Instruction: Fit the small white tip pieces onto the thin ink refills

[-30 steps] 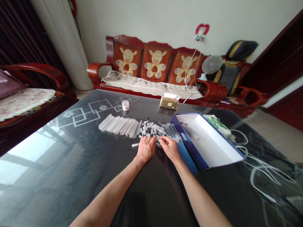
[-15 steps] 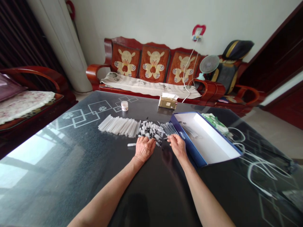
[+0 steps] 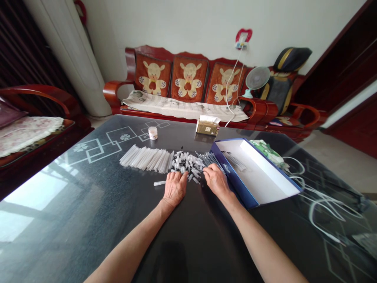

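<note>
My left hand (image 3: 175, 189) lies palm down on the table, its fingertips at the near edge of a heap of small white and black plastic pieces (image 3: 185, 164). My right hand (image 3: 216, 181) touches the right side of that heap, close to a bundle of thin clear pen refills (image 3: 209, 159). Whether its fingertips pinch anything is too small to tell. Left of the heap lies a dense row of clear plastic tubes (image 3: 146, 159). One loose tube (image 3: 159, 183) sits just beyond my left hand.
The dark glass tabletop (image 3: 88, 188) carries a white-patterned design. A blue box with a white interior (image 3: 226, 173) stands to the right, holding some thin refills. Behind stand a small jar (image 3: 152, 133) and a tissue packet (image 3: 207, 126). A wooden sofa (image 3: 182, 78) lies beyond.
My right hand has moved back left toward the heap since half a second ago. The whole view has drifted slightly with my head.
</note>
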`<state>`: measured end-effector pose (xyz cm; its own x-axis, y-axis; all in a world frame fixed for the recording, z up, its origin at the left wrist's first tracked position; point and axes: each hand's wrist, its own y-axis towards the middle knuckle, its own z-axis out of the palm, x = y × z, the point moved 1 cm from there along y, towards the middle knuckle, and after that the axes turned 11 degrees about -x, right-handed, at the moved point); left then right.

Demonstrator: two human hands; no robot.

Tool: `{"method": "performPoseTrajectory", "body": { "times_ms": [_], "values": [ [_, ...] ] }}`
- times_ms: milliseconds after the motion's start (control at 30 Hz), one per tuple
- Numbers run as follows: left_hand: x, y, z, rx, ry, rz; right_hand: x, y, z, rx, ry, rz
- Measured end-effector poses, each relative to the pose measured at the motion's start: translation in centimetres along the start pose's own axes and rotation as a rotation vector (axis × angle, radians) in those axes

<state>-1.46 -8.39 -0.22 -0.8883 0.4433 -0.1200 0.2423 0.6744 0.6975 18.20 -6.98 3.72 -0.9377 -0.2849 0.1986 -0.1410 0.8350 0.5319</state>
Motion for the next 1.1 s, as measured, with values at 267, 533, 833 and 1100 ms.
{"method": "performPoseTrajectory", "body": {
  "times_ms": [267,533,833,1100],
  "values": [
    [0.0,-0.2,0.5,-0.041,-0.045,0.079,-3.0,4.5,0.8,0.180,-0.342,0.312],
    [-0.8,-0.5,-0.9,-0.139,-0.305,0.361,-0.1,2.8,0.9,0.001,0.302,0.310],
    [-2.8,-1.7,-2.8,-0.091,-0.431,0.531,4.4,1.6,2.1,0.042,1.340,1.147],
    [-4.0,-1.1,-3.2,-0.002,-0.470,0.071,4.1,0.7,2.6,-0.165,1.461,1.151]
  ]
}}
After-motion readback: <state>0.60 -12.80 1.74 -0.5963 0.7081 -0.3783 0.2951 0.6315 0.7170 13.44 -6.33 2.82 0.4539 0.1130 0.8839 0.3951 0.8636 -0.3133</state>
